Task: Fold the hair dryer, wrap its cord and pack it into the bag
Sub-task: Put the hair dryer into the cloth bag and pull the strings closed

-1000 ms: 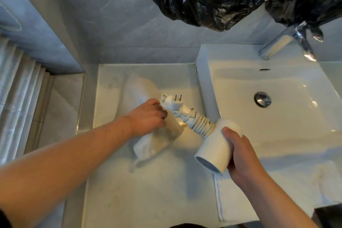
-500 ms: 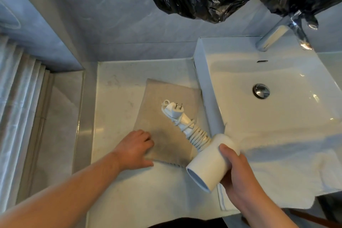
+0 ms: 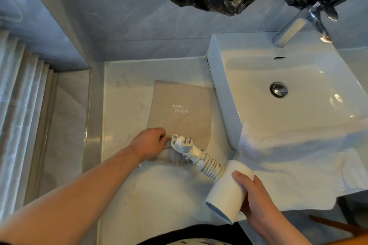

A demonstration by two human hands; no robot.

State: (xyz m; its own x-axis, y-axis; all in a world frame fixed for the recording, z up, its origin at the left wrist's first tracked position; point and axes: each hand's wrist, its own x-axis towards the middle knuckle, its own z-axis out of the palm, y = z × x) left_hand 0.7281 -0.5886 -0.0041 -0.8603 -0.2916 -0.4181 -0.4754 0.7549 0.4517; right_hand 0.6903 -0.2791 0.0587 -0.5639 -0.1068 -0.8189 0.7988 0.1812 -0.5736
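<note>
The dryer is held in the air over the near part of the counter, with its handle pointing away toward the bag. The cord is coiled tightly round the handle. The plug sits at the handle's tip, prongs up, just above the bag's near edge. The right hand grips the barrel from the right, thumb on top and fingers curled under.

The bag, a flat beige pouch, lies on the counter just beside the sink; its near edge is rumpled and slightly raised. The left hand has its fingers curled on that edge and seems to pinch the cloth, close against the plug. Whether the mouth is open yet, I cannot tell.

Wrapping looks done, though the fold is hard to judge from this angle. Packing is the step in hand. Next, the left hand likely needs to lift the top layer and spread the mouth while the right slides the dryer in plug first, at a low angle. The prongs could snag the cloth.

A towel drapes over the sink's near rim, to the right of the dryer.
</note>
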